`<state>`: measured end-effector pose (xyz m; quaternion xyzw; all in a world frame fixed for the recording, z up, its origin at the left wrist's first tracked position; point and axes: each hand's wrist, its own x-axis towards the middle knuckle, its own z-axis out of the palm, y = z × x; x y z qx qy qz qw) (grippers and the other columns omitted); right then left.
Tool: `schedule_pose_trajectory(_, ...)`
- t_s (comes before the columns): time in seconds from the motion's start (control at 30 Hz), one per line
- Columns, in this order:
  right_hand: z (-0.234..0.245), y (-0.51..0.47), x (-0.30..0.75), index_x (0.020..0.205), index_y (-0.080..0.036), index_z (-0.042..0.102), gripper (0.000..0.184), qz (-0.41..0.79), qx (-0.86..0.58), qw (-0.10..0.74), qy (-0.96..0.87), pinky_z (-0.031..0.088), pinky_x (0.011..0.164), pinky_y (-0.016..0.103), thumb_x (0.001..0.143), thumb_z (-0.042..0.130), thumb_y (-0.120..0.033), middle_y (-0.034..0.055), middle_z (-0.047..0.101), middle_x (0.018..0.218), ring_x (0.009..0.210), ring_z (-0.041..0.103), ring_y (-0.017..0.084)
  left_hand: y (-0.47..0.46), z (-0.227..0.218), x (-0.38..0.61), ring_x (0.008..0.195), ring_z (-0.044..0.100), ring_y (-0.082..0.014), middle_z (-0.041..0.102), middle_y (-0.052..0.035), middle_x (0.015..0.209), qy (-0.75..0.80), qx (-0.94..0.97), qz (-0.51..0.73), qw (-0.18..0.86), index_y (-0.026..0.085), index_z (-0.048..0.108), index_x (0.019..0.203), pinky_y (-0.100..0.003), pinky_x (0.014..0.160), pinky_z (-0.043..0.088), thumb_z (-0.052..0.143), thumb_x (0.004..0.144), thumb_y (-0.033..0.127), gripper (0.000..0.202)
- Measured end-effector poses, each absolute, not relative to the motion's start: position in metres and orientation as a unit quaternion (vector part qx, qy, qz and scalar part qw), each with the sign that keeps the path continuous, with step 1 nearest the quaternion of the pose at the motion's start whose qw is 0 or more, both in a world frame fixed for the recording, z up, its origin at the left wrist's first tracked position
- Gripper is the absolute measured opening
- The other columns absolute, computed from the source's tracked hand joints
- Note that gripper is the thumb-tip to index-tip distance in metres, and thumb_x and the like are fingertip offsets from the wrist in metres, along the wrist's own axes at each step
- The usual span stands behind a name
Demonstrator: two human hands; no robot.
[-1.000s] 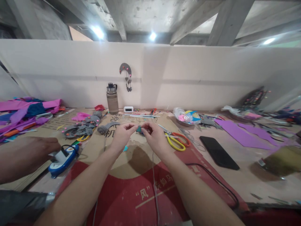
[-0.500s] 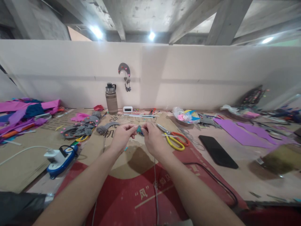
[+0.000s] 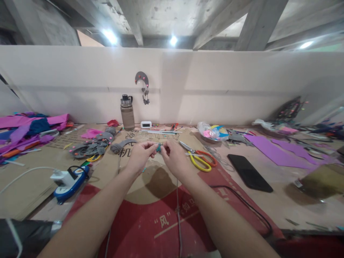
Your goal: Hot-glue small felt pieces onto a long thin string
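Note:
Above the cardboard-covered table, my left hand and my right hand meet fingertip to fingertip. Both pinch a small teal felt piece held between them. A thin grey cord hangs from under my right hand down toward me. Yellow and orange scissors lie just right of my right hand.
A water bottle and a small white clock stand by the back wall. A blue glue gun lies at the left, a black phone at the right. Grey felt cutouts, pink fabric and purple sheets are spread around.
Another person's hand near the glue gun at the left has gone from view. My hands stay together on the teal piece, barely shifted.

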<state>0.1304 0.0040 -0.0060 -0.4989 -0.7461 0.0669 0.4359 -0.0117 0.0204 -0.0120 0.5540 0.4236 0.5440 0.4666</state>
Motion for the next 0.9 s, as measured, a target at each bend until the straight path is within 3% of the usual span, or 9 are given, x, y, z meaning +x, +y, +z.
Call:
schedule_pose_trajectory(0.33,-0.006,0.004,0.13,0.062,-0.018,0.049,0.022,0.101,-0.532,0.435,-0.72,0.029,0.058,0.024,0.08,0.05,-0.032,0.0001,0.052,0.063,0.06,0.044,0.012,0.013,-0.006,-0.009,0.045,0.036,-0.007,0.046,0.0039,0.049,0.449,0.592,0.513,0.43,0.015,0.061,0.07,-0.022,0.046,0.027,0.062,0.069,0.038,0.023)
schedule_pose_trajectory(0.6,-0.011,0.018,0.138,0.069,-0.018,0.059,0.024,0.226,-0.488,0.392,-0.747,0.032,0.058,0.023,0.083,0.044,-0.031,-0.0009,0.058,0.064,0.061,0.05,0.012,0.033,-0.007,-0.029,0.044,0.036,-0.0052,0.046,0.0042,0.05,0.444,0.494,0.587,0.462,0.014,0.057,0.069,-0.018,0.041,0.025,0.07,0.059,0.038,0.029)
schedule_pose_trajectory(0.67,-0.006,0.022,0.152,0.067,-0.018,0.058,0.029,0.209,-0.509,0.377,-0.745,0.031,0.055,0.023,0.085,0.041,-0.032,-0.0006,0.057,0.062,0.059,0.05,0.012,0.038,-0.007,-0.037,0.044,0.037,-0.005,0.047,0.0037,0.051,0.444,0.484,0.598,0.459,0.014,0.057,0.07,-0.017,0.041,0.024,0.071,0.058,0.039,0.032)
schedule_pose_trajectory(0.8,0.002,0.033,0.184,0.067,-0.018,0.058,0.029,0.057,-0.601,0.412,-0.683,0.029,0.052,0.025,0.085,0.039,-0.032,0.0036,0.057,0.061,0.056,0.049,0.014,0.042,-0.006,-0.044,0.043,0.036,-0.0046,0.046,0.0043,0.049,0.448,0.465,0.612,0.457,0.014,0.057,0.068,-0.017,0.04,0.023,0.073,0.055,0.04,0.034)
schedule_pose_trajectory(0.9,-0.011,0.038,0.192,0.051,-0.019,0.052,0.036,0.042,-0.636,0.32,-0.701,0.031,0.051,0.026,0.081,0.048,-0.038,0.0051,0.051,0.048,0.051,0.049,0.015,0.041,-0.006,-0.043,0.043,0.037,-0.0045,0.047,0.0043,0.05,0.448,0.466,0.608,0.46,0.013,0.058,0.068,-0.017,0.04,0.023,0.074,0.054,0.04,0.034)
